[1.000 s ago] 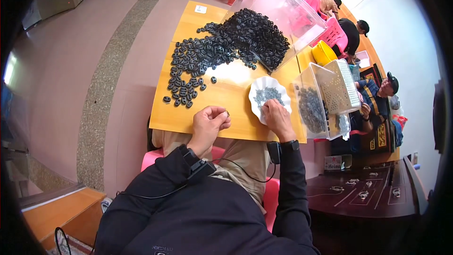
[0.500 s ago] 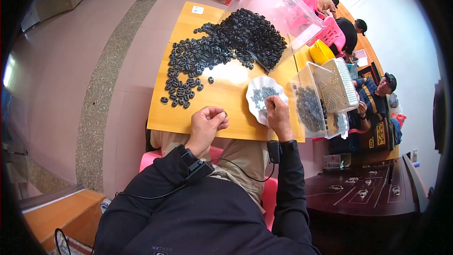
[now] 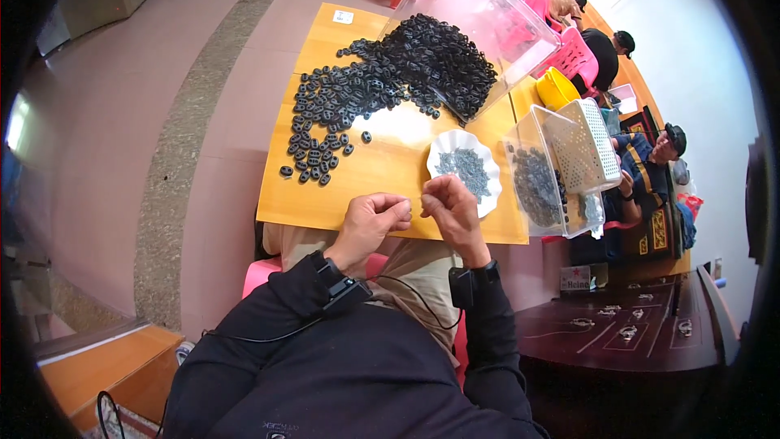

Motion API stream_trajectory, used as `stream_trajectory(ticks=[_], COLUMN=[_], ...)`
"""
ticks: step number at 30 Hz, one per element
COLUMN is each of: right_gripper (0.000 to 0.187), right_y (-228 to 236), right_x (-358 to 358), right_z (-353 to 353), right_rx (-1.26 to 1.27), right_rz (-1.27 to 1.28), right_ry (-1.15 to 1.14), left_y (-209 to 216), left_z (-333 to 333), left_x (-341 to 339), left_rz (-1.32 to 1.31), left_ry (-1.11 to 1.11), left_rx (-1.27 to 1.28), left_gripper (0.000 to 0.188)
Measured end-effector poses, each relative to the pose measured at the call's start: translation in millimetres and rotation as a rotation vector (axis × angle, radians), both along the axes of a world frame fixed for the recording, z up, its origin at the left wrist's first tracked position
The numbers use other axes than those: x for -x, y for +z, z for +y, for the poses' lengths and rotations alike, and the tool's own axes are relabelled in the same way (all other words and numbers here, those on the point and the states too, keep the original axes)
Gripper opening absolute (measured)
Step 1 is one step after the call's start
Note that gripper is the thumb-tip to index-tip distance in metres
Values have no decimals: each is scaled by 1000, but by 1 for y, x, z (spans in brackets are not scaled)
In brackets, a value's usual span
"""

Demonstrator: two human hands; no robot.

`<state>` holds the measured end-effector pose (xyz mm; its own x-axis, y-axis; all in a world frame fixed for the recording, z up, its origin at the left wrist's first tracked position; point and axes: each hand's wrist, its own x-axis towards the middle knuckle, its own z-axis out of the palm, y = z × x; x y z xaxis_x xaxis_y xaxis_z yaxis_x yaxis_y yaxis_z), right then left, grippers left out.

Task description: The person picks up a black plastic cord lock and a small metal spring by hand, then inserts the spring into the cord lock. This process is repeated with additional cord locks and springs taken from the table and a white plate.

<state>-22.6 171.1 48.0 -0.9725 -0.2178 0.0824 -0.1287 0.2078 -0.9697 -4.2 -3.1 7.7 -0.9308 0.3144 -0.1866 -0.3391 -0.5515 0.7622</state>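
Note:
My left hand (image 3: pixel 370 226) is closed in a pinch over the table's near edge; whatever sits between thumb and finger is too small to name. Just to its right, fingertips a short gap away, my right hand (image 3: pixel 455 213) pinches too, its contents hidden. Behind the right hand lies a white scalloped dish (image 3: pixel 486 210) holding small greyish pieces (image 3: pixel 463 169). Further back on the wooden table (image 3: pixel 325 205) are a heap of black oval two-holed pieces (image 3: pixel 439 61) and a looser spread of the same pieces (image 3: pixel 325 106).
A big clear bin (image 3: pixel 520 49) lies tipped behind the heap. Right of the dish stands a clear box (image 3: pixel 536 187) with dark pieces, a white perforated basket (image 3: pixel 589 146) resting on it. Beyond are a yellow tub (image 3: pixel 556 89) and a seated person (image 3: pixel 646 154).
My right hand has left the dish and come left and nearer to my left hand. The left hand has shifted slightly right, and the dark piece at its fingertips no longer shows clearly.

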Motion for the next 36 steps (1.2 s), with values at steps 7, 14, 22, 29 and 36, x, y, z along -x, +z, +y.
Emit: stream_trajectory(ticks=[7, 14, 22, 29, 36], right_gripper=[11, 4, 7, 11, 13], right_y=[-7, -11, -30, -50, -43], right_x=[-9, -8, -10, -11, -12], right_z=[-13, -18, -12, -5, -10], right_rx=[-3, -128, 223, 313, 336], right_rz=[26, 268, -96, -211, -214], right_ry=[-2, 39, -76, -86, -81], left_y=[-3, -2, 0, -5, -1], left_z=[-6, -7, -5, -5, -6], left_x=[1, 1, 1, 4, 2], left_rz=[-28, -29, -62, -86, -111], left_ry=[-103, -83, -1, 56, 52], left_rx=[-118, -161, -149, -108, -82], left_gripper=[18, 17, 10, 12, 15])
